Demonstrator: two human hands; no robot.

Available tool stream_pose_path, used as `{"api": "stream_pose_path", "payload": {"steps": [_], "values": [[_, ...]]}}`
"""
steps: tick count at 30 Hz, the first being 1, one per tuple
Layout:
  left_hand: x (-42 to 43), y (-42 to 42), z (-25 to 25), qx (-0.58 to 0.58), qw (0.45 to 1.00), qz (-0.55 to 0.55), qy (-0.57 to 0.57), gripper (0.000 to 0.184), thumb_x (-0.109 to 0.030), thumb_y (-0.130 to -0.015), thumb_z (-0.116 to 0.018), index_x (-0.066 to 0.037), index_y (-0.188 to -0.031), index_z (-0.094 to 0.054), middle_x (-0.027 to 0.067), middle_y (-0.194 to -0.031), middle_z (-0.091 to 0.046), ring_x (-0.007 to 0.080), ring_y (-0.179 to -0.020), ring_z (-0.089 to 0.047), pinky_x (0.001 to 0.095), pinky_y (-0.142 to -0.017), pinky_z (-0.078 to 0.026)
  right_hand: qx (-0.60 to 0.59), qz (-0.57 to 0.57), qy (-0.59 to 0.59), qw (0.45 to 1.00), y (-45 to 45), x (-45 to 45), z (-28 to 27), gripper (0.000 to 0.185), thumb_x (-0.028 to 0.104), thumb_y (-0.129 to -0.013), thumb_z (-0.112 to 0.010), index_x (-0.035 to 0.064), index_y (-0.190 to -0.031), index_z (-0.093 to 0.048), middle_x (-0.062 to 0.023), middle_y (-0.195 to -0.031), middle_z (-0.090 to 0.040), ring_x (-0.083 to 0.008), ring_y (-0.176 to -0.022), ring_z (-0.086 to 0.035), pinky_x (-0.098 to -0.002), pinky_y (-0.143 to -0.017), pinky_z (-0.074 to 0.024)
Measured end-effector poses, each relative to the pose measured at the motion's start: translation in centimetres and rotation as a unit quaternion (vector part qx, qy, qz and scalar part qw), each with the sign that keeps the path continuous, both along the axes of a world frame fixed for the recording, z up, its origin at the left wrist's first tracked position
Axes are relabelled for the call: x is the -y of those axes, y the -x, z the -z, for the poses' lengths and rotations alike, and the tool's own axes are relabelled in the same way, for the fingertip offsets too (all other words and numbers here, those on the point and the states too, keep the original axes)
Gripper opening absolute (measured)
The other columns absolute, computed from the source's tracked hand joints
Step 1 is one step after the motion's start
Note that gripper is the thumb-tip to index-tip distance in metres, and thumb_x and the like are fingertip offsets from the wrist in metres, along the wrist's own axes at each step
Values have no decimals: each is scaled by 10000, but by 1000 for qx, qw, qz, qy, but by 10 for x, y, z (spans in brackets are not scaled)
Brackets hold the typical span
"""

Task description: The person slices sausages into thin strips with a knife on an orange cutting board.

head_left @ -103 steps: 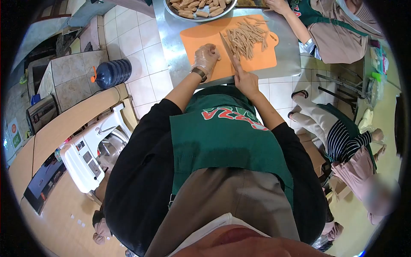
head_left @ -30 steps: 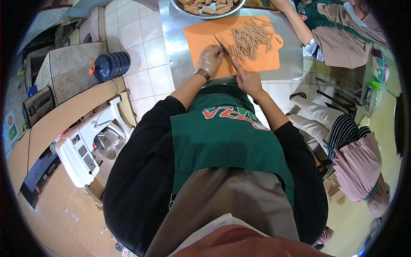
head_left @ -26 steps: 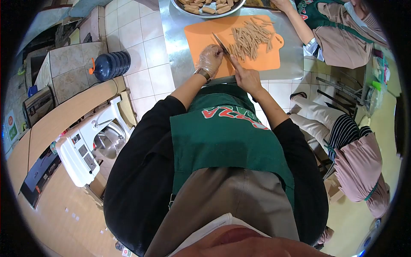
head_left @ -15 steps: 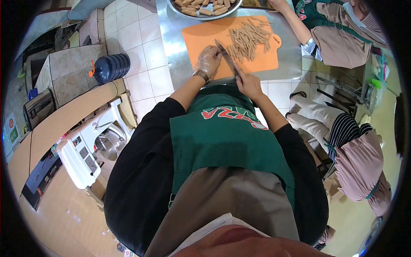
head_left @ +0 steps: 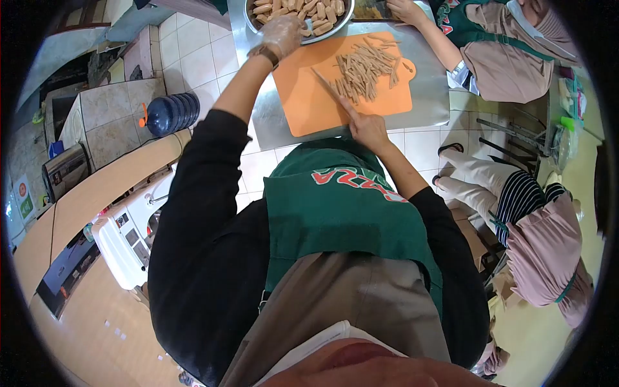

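Note:
My left hand [head_left: 282, 35], in a clear plastic glove, is at the near left rim of a metal bowl [head_left: 317, 39] filled with sausages [head_left: 316, 11]. Its fingers stretch over the rim towards the sausages, and the fingertips are hard to make out. My right hand [head_left: 369, 131] is closed round the handle of a knife [head_left: 330, 86]. The blade points up and left over an orange cutting board [head_left: 303, 106]. Beside the blade, a pile of thin-cut sausage strips [head_left: 365, 69] lies on the board.
The board rests on a metal table [head_left: 429, 103]. Across the right corner, a co-worker's hand [head_left: 405, 9] is by a dark tray [head_left: 371, 9]. Another person [head_left: 541, 238] stands behind at right. A blue water jug [head_left: 171, 113] lies on the left, above a white mixer [head_left: 122, 242].
My left hand has gone from the board beside the blade up and left to the bowl. My right hand keeps the knife, now slightly lower and further left in view.

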State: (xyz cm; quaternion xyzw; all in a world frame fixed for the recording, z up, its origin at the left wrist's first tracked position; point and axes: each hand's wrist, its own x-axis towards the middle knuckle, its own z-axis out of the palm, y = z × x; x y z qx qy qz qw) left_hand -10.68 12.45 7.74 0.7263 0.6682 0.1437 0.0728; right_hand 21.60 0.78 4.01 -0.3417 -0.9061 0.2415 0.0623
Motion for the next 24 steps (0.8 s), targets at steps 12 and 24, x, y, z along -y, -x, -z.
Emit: {"api": "stream_pose_path", "payload": {"steps": [12,24], "values": [[-52,-8,-16,-186,953,80,225,221,-254,-876,-572,-144,-1018,-701,122,-1044,-696,332,-981,-656,458,-835,-511,10,90,-8,996,-7,-37,-7,724,119,-821,-589,230,-1481,-315,-120,-607,-622,-314,-539,-623,-430,-501,-495],[113,-84,17,544,797,-185,186,361,-110,-794,-758,23,-1105,-631,73,-907,-683,138,-821,-664,271,-741,-542,7,111,49,993,3,3,-11,800,135,-807,-611,206,-1512,-240,-138,-635,-640,-342,-537,-624,-463,-524,-498]]}}
